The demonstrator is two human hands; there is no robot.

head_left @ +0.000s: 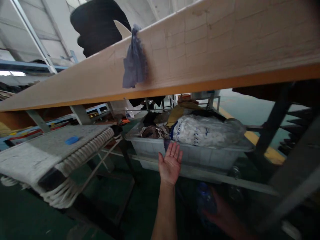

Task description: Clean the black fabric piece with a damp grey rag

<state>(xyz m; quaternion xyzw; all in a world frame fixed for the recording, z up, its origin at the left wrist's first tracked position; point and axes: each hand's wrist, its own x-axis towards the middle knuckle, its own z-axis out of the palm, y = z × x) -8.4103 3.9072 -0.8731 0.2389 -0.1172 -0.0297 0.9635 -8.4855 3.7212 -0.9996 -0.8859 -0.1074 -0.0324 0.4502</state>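
My left hand [170,162] reaches forward under a table, palm up, fingers stretched and apart, empty. Its fingertips are at the front wall of a grey plastic bin [200,155]. The bin is heaped with a white bag printed in blue [205,131] and dark and tan cloth scraps [156,128]. My right hand [226,216] is low at the bottom right, dim and blurred. It lies against a bluish bottle-like thing [206,196], and its fingers cannot be made out.
A wooden tabletop with an orange edge [225,50] runs overhead. A grey-blue rag [135,61] hangs over it, below a black object [98,26]. A stack of grey felt sheets [50,153] with a blue cap [72,140] sits left. Dark table legs [273,123] stand right over green floor.
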